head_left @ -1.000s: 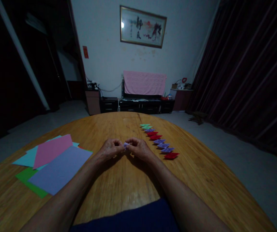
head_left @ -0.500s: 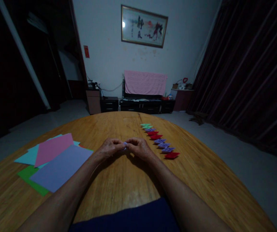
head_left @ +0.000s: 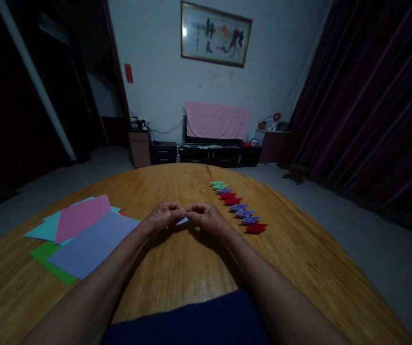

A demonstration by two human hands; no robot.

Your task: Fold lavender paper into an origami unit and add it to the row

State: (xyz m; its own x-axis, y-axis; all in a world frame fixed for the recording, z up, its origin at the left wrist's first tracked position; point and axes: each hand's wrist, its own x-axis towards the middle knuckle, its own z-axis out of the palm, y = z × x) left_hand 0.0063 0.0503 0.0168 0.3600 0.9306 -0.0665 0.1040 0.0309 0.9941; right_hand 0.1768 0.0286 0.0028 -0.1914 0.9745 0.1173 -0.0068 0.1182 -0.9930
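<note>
Between my fingertips is a small folded piece of purple paper (head_left: 182, 220), mostly covered by the fingers. My left hand (head_left: 165, 214) pinches it from the left, and my right hand (head_left: 205, 215) grips it from the right, with the thumbs close together. Both hands are over the middle of the wooden table (head_left: 177, 268). To the right, a slanting row of small folded paper boats runs away from me, from a red paper boat (head_left: 256, 228) at the near end past purple paper boats (head_left: 250, 220) to green ones (head_left: 218, 184).
On the left lie overlapping loose sheets: a purple sheet (head_left: 94, 244), a pink sheet (head_left: 82, 216), a green sheet (head_left: 52, 263) and light blue ones. Beyond the round table's far edge stands a low black cabinet (head_left: 209, 156), with a pink cloth (head_left: 217, 120) over a screen.
The purple paper has tilted, and more of it now shows below my fingertips. Both hands stay pinched together at nearly the same place; the view has shifted slightly.
</note>
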